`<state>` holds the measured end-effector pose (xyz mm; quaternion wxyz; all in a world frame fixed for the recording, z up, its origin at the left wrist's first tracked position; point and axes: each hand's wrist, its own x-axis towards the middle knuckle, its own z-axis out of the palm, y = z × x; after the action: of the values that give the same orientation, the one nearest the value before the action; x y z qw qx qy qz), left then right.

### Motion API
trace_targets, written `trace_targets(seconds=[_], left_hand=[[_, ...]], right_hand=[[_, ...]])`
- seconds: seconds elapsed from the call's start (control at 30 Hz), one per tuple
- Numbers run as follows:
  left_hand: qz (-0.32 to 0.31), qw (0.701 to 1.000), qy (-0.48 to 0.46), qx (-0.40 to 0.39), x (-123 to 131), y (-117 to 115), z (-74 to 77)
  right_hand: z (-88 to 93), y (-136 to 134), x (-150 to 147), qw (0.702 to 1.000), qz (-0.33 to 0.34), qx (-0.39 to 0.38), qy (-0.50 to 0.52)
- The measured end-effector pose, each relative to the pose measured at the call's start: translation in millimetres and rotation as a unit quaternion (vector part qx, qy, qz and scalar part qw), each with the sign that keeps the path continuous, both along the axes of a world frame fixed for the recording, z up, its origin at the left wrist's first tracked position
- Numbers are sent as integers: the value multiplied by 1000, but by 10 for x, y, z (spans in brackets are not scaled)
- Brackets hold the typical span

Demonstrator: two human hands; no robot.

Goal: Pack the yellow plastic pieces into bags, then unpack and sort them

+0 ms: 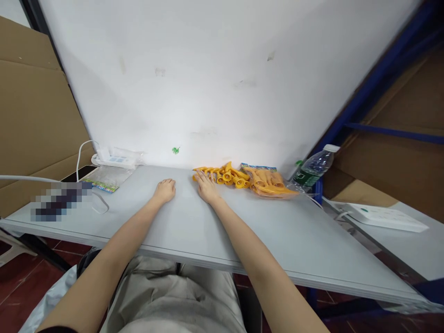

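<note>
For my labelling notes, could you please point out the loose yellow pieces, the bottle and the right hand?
Loose yellow pieces (227,177), head view: a flared end.
Bottle (315,166), head view: clear wall above label.
Right hand (207,189), head view: back of hand.

Smooth, low-sheen grey tabletop (190,226) across the lower half; glossy yellow plastic pieces (227,176) at centre; shiny clear plastic bag (268,184) right of them; transparent plastic bottle (314,167), right; matt brown cardboard (31,106), far left.

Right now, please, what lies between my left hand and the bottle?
In the head view, going from your left hand to the bottle, there are your right hand, the loose yellow pieces, then the filled bag.
</note>
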<state>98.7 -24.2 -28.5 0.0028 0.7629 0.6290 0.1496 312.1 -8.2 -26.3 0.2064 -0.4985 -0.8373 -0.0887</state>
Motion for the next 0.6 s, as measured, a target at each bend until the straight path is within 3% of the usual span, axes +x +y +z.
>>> trace_targets(seconds=[0.1, 0.17, 0.3, 0.4, 0.5, 0.6], left_hand=[[37, 999, -19, 0, -25, -11, 66], [110, 992, -52, 16, -122, -3, 140], [295, 944, -120, 82, -550, 4, 281], [395, 904, -141, 83, -932, -10, 276], [433, 891, -133, 23, -1199, 5, 210], [413, 907, -70, -38, -1344, 65, 200]], right_hand=[[-16, 55, -30, 1000, -14, -23, 13], [-29, 74, -22, 998, -25, -49, 25], [-45, 66, 25, 996, -36, -74, 45], [-38, 35, 40, 995, -43, -84, 41], [-16, -2, 26, 995, -38, -89, 25], [12, -32, 5, 996, -34, -88, 9]])
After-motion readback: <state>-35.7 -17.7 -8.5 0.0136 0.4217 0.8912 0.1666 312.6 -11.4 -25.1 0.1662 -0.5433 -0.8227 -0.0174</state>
